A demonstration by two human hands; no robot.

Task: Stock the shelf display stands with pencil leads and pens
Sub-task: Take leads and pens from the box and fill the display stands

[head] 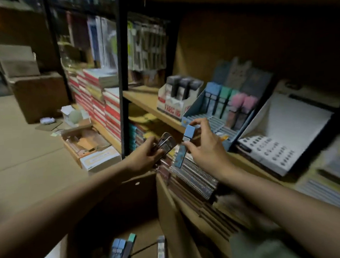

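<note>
Both forearms are bare from the frame's lower edges to the wrists, with no sleeve, watch, bracelet or ring showing. The left hand [145, 156] and right hand [202, 147] wear no gloves. Fingers are slim, nails short and plain as far as the dim, blurred picture lets one see. A patch of pale green cloth [256, 248], perhaps clothing, shows at bottom right

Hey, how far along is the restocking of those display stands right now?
Partly done. The blue display stand already holds blue, green and pink packs in its back rows; front slots are empty. In hand: the right hand pinches a blue pack, the left hand grips several dark packs. Left: packs in the cardboard box below, and the empty white stand.
</note>
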